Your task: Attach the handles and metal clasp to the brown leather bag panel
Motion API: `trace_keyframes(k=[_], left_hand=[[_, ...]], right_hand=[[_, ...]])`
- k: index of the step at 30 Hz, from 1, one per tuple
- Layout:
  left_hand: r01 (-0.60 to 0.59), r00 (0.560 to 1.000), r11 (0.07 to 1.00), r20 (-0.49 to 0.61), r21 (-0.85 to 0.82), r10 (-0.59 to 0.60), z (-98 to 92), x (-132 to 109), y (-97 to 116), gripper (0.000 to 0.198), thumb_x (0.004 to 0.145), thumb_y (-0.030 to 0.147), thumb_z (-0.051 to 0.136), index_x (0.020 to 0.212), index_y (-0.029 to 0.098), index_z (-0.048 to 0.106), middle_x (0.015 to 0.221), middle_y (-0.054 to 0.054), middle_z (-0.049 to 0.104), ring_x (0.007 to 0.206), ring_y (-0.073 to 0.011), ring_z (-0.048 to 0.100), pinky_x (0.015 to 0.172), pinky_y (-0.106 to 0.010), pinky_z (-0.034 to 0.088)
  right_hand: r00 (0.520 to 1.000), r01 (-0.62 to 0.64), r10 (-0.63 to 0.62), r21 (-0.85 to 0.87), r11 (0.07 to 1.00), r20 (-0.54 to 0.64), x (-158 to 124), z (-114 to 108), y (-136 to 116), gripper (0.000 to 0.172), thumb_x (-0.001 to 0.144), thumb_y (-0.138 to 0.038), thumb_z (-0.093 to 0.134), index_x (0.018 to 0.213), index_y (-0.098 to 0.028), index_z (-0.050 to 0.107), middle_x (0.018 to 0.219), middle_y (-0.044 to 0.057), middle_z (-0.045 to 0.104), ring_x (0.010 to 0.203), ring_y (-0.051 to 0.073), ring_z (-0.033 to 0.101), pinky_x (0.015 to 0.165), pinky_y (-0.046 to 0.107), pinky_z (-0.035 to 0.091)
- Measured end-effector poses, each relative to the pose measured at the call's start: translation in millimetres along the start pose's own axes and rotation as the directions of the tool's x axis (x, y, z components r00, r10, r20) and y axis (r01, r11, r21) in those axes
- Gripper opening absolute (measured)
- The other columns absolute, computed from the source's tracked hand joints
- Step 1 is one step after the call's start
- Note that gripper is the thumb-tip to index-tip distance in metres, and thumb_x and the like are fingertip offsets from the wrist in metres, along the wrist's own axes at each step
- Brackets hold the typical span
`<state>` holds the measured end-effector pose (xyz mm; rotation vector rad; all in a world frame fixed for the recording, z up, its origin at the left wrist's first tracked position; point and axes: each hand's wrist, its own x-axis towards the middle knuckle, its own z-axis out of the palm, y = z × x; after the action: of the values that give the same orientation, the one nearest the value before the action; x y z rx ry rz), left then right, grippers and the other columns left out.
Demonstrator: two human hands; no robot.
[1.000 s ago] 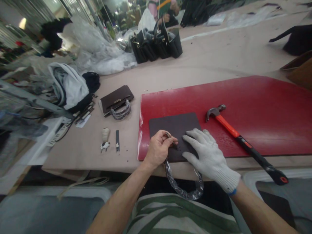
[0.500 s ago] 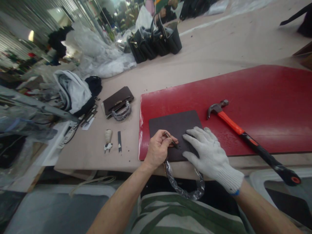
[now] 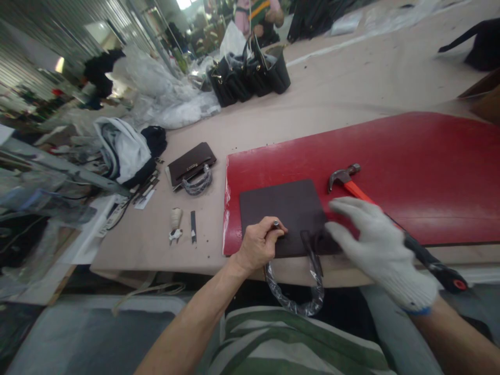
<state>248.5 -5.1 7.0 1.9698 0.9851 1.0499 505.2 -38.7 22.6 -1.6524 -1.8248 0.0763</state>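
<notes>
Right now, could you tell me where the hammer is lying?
In the head view, the hammer lies on the red board, right of the dark leather panel. Its handle runs toward the table edge, passing behind the gloved right hand.

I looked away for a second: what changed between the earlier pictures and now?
The gloved right hand lifted off the dark panel and moved right, over the hammer handle. The bare left hand stays pinching a small tool on the panel; the hammer has not moved.
</notes>
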Motion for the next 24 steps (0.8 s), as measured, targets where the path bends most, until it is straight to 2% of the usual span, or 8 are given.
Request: trace_keyframes(k=[2, 4, 8, 13, 16, 19, 21, 24], left_hand=[[-0.042, 0.999, 0.998, 0.023, 0.038, 0.041, 0.3, -1.3, -0.4, 0.012, 0.095, 0.015, 0.055, 0.096, 0.020, 0.067, 0.090, -0.004, 0.077, 0.080, -0.0145, 0.074, 0.076, -0.023, 0.058], [-0.060, 0.997, 0.996, 0.053, 0.067, 0.057, 1.9, -3.2, -1.1, 0.013, 0.096, 0.018, 0.055, 0.098, 0.020, 0.067, 0.092, -0.006, 0.077, 0.080, -0.0159, 0.074, 0.076, -0.025, 0.059], [-0.018, 0.997, 0.996, 0.070, 0.093, 0.012, 6.6, -5.5, -1.8, 0.013, 0.095, 0.021, 0.056, 0.097, 0.022, 0.069, 0.091, -0.007, 0.076, 0.081, -0.0188, 0.074, 0.077, -0.028, 0.059], [-0.019, 0.999, 0.997, 0.029, 0.081, 0.016, 10.0, -5.4, -2.5, 0.014, 0.096, 0.019, 0.053, 0.096, 0.022, 0.067, 0.087, -0.006, 0.075, 0.079, -0.0191, 0.074, 0.075, -0.027, 0.057], [-0.035, 0.999, 0.996, 0.021, 0.080, 0.033, 11.8, -5.3, -4.3, 0.013, 0.095, 0.017, 0.053, 0.095, 0.022, 0.065, 0.087, -0.005, 0.075, 0.079, -0.0192, 0.074, 0.074, -0.026, 0.056], [-0.045, 0.999, 0.995, 0.019, 0.088, 0.044, 13.1, -5.2, -6.1, 0.013, 0.095, 0.017, 0.053, 0.095, 0.022, 0.065, 0.087, -0.005, 0.075, 0.079, -0.0195, 0.074, 0.075, -0.026, 0.055], [-0.046, 0.999, 0.994, 0.009, 0.098, 0.046, 13.5, -5.2, -6.8, 0.013, 0.095, 0.017, 0.053, 0.096, 0.021, 0.065, 0.088, -0.006, 0.075, 0.080, -0.0198, 0.074, 0.075, -0.027, 0.056], [-0.035, 0.999, 0.994, 0.008, 0.105, 0.034, 14.3, -5.5, -8.0, 0.013, 0.096, 0.018, 0.052, 0.097, 0.022, 0.065, 0.090, -0.006, 0.076, 0.081, -0.0195, 0.075, 0.076, -0.026, 0.056]], right_hand=[[0.987, -0.162, 0.156, -0.260, 0.952, -0.042, 6.4, -19.4, 18.7, 0.050, 0.096, -0.048, 0.051, 0.126, -0.012, 0.068, 0.128, 0.020, 0.068, 0.114, 0.039, 0.065, 0.096, 0.052, 0.054], [0.955, -0.213, 0.288, -0.518, 0.829, 0.068, 10.1, -34.7, 34.0, 0.055, 0.096, -0.053, 0.050, 0.126, -0.010, 0.067, 0.121, 0.025, 0.068, 0.100, 0.042, 0.067, 0.077, 0.050, 0.055], [0.914, -0.039, 0.308, -0.697, 0.716, 0.265, 7.8, -48.1, 39.0, 0.038, 0.103, -0.036, 0.035, 0.109, -0.015, 0.066, 0.088, 0.022, 0.066, 0.071, 0.034, 0.066, 0.052, 0.038, 0.034], [0.905, -0.140, 0.326, -0.534, 0.834, 0.272, 13.0, -57.9, 30.8, 0.027, 0.094, -0.014, 0.036, 0.075, -0.024, 0.052, 0.066, 0.015, 0.059, 0.051, 0.026, 0.060, 0.049, 0.036, 0.033], [0.838, -0.360, 0.465, -0.353, 0.864, 0.286, 20.8, -76.2, 18.9, 0.023, 0.095, -0.024, 0.040, 0.072, -0.028, 0.044, 0.052, 0.006, 0.053, 0.044, 0.023, 0.058, 0.047, 0.034, 0.040], [0.792, -0.561, 0.524, 0.036, 0.827, 0.314, 18.5, -97.3, -13.2, 0.019, 0.096, -0.042, 0.045, 0.087, -0.027, 0.054, 0.054, 0.002, 0.055, 0.044, 0.023, 0.056, 0.044, 0.035, 0.042], [0.862, -0.495, 0.433, 0.260, 0.829, 0.263, 11.8, -106.1, -39.0, 0.033, 0.098, -0.055, 0.044, 0.099, -0.026, 0.060, 0.059, 0.002, 0.058, 0.045, 0.022, 0.056, 0.042, 0.035, 0.044], [0.957, -0.253, 0.211, 0.220, 0.942, 0.197, 0.9, -106.0, -63.7, 0.036, 0.101, -0.056, 0.043, 0.096, -0.027, 0.063, 0.060, 0.004, 0.064, 0.048, 0.022, 0.061, 0.046, 0.034, 0.048]])
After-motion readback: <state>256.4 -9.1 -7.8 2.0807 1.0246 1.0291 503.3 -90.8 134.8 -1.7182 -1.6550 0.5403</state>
